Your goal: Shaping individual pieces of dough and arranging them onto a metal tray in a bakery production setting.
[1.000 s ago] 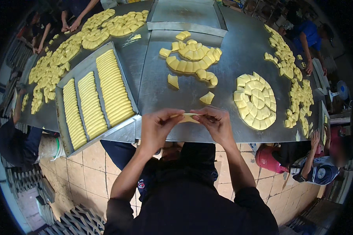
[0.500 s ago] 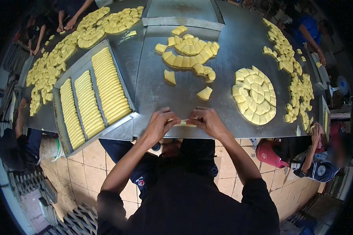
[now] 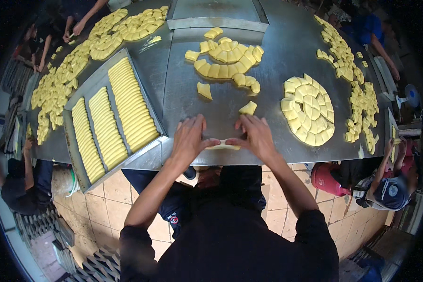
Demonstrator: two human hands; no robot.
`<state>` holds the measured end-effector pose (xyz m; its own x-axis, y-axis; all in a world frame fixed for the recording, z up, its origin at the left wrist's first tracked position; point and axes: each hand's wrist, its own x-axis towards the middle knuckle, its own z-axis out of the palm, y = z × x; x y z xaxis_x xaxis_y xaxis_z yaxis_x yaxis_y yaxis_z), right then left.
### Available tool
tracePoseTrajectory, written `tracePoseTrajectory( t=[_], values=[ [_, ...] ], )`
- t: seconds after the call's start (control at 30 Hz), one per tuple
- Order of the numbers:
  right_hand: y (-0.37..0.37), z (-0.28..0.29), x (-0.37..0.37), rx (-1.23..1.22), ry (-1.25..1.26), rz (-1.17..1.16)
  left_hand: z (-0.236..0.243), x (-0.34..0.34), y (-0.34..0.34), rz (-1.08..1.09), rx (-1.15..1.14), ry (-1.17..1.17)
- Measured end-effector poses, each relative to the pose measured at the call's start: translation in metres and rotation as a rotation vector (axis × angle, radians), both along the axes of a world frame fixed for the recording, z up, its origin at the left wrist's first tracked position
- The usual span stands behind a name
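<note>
A short roll of pale yellow dough (image 3: 223, 145) lies on the steel table near its front edge. My left hand (image 3: 189, 138) touches the roll's left end with the thumb. At the right end rests the thumb of my right hand (image 3: 257, 137). Both hands have their fingers stretched forward, apart from the thumbs, and neither is closed around the dough. Just beyond my right fingertips sits a loose dough piece (image 3: 248, 108). Another cut piece (image 3: 204, 91) lies farther off, below a curved cluster of dough pieces (image 3: 221, 70).
To my left, a metal tray (image 3: 160, 139) holds three rows of rolled dough. A round spiral of dough pieces (image 3: 308, 112) lies on the right. Heaps of dough (image 3: 56, 89) cover the table's far left. A metal box (image 3: 216, 22) stands at the back. Other people work around the table.
My fingers have opened out from a pinch at the dough's ends and stretched forward, leaving the thumbs on it. The view has shifted slightly.
</note>
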<state>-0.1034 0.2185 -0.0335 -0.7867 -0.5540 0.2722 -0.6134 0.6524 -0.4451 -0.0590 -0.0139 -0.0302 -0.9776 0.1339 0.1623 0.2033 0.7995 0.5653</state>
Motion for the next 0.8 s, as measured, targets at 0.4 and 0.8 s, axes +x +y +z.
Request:
tracePoseTrajectory(
  t=[0.4,0.8],
  values=[
    [0.025,-0.005,0.016,-0.268,-0.302,0.125,-0.023,0.015,-0.013,-0.01,0.796,-0.222],
    [0.02,-0.005,0.007,0.002,-0.193,-0.024,-0.025,0.01,-0.007,-0.072,0.234,-0.013]
  ],
)
